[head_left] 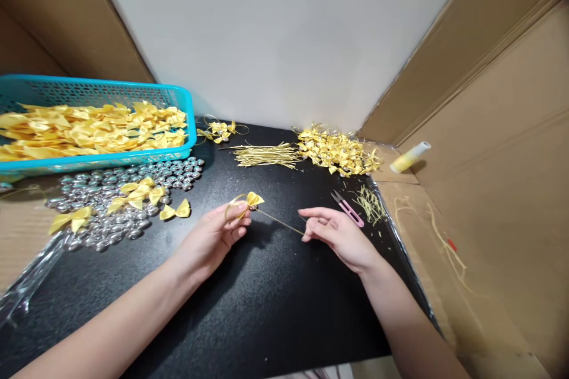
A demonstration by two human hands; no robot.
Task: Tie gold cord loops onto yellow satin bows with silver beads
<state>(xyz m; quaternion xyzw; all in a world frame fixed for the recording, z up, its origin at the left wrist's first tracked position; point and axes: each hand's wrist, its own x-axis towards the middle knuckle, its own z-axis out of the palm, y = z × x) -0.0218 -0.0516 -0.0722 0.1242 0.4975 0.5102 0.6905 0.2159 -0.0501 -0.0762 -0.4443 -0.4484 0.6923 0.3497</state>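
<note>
Between thumb and fingers, my left hand [220, 228] pinches a yellow ribbon bow [255, 199] with a looped gold cord. From the bow a straight length of gold cord [280, 222] runs taut to my right hand [335, 234], whose thumb and fingers are closed on its end. Both hands are above the black tabletop [267, 308]. A pair of pink thread snips [349, 208] lies just beyond my right hand. Left of my left hand are several loose yellow bows [175, 209] and a spread of silver beads [111, 231].
A turquoise basket [192, 124] full of yellow bows stands at the back left. Along the back lie a bundle of gold cords [267, 155] and a heap of finished-looking bows [333, 151]. Cord scraps [371, 204] and a pale tube [409, 157] are at right, near cardboard walls [498, 148].
</note>
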